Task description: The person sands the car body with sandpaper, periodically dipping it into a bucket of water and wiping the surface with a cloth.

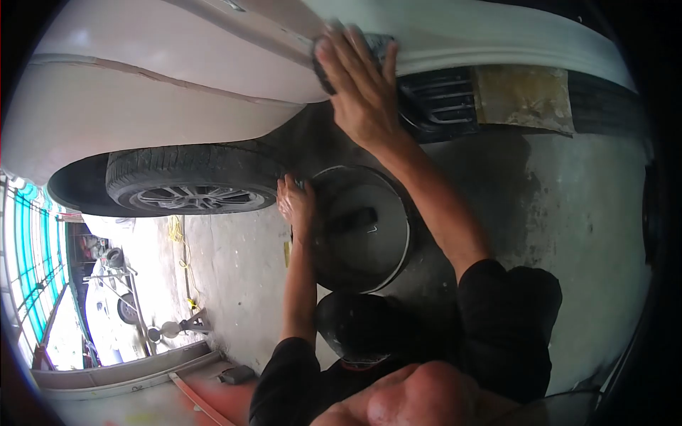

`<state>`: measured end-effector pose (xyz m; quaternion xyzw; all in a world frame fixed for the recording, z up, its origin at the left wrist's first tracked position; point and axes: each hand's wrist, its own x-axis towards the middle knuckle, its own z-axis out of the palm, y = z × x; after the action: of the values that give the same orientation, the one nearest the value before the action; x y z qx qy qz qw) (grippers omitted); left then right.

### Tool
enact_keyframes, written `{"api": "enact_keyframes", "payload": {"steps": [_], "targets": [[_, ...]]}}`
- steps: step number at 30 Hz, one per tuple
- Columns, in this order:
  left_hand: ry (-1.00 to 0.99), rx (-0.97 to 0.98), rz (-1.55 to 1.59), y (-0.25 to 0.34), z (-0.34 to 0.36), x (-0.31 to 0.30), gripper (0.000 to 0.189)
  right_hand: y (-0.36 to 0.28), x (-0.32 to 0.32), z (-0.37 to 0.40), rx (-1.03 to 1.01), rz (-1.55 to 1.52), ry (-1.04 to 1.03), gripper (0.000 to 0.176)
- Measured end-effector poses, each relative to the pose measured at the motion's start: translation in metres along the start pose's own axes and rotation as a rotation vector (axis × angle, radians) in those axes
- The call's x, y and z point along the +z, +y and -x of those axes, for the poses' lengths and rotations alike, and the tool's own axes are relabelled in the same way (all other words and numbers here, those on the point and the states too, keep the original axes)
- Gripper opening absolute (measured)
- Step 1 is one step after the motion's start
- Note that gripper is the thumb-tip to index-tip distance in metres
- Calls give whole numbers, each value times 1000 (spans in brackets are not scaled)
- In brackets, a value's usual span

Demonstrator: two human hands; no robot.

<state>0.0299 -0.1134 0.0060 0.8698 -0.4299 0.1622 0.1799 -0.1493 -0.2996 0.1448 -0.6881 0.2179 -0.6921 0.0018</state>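
My right hand [362, 89] lies flat with its fingers stretched over a dark sheet [383, 42] that looks like sandpaper, pressing it to the white bumper [490, 35] just above the black grille [440, 96]. Motion blurs its fingertips. Lower down, my left hand [296, 204] has its fingers curled beside the tire [192, 167]. A small greyish thing shows at those fingers, but I cannot tell what it is. Close to the left hand, a round dark tub [401, 259] stands on the floor, with a black object [352, 220] inside.
Brown paper [526, 99] covers part of the lower bumper. The pale fender [156, 106] curves over the wheel. On the floor at left are a yellow cord [185, 266] and a metal stand [192, 323]. Another white vehicle [106, 312] stands in the bright background.
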Motion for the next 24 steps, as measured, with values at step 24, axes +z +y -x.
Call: {"api": "enact_keyframes", "payload": {"steps": [24], "targets": [[32, 29, 38, -5, 6, 2, 31, -22, 4, -34, -30, -84, -5, 66]]}}
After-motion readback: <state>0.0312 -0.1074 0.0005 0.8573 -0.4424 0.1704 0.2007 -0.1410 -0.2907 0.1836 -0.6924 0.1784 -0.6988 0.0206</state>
